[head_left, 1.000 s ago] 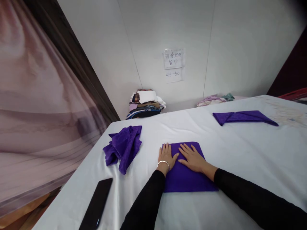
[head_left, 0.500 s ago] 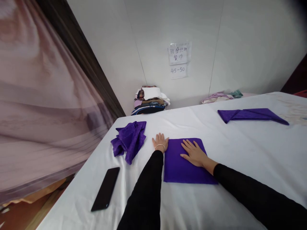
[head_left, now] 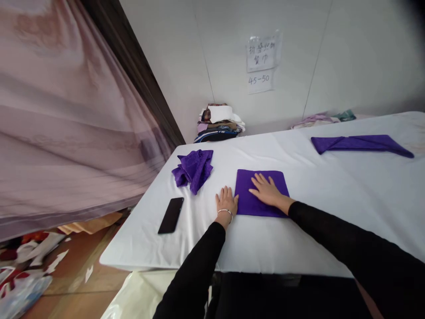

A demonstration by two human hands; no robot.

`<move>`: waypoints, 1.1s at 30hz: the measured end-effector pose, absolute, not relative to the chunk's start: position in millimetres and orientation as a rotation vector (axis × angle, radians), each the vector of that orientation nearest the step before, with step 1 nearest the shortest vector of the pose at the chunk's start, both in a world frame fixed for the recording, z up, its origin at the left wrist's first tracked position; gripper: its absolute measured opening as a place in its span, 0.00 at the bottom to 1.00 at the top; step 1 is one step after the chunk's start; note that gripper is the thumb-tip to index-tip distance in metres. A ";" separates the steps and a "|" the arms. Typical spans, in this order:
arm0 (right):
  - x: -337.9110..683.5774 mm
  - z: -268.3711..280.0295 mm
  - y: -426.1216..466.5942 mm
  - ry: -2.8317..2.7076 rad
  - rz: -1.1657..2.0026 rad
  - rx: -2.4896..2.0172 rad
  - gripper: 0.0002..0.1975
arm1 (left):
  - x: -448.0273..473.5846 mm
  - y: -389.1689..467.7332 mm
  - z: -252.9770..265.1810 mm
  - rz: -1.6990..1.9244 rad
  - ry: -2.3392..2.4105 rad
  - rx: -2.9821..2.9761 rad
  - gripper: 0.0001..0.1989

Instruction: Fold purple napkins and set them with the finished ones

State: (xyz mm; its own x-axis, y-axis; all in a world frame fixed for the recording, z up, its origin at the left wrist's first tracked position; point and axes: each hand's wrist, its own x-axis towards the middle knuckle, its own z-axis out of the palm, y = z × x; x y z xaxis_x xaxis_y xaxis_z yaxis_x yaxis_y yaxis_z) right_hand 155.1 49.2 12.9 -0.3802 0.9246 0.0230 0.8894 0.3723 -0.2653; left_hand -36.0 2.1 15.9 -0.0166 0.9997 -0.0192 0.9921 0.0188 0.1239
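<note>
Purple cloth [head_left: 245, 201], folded into a flat four-sided shape, is lying on the white tablecloth [head_left: 265, 248], and the right hand [head_left: 266, 191] is resting on it with the fingers spread. Apart from it, the left hand [head_left: 226, 202] is lying palm down just beside the cloth's left edge, gripping nothing. Farther left, a crumpled purple napkin [head_left: 194, 168] is lying beyond a black phone [head_left: 171, 215].

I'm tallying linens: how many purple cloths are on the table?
3 visible: a crumpled cloth beyond the phone, a flat folded cloth under the right hand, and a folded strip far right.
</note>
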 end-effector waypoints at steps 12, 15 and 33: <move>179.4 0.4 -8.0 -2.408 0.115 -1.658 0.35 | -36.7 3.9 13.2 0.086 2.178 2.148 0.31; 210.4 -7.7 -15.6 -2.361 0.058 -1.753 0.35 | -36.2 3.6 14.9 0.084 2.176 2.138 0.30; 120.3 41.4 15.9 -2.843 0.520 -0.920 0.33 | -40.7 -68.3 29.7 0.384 1.838 2.448 0.11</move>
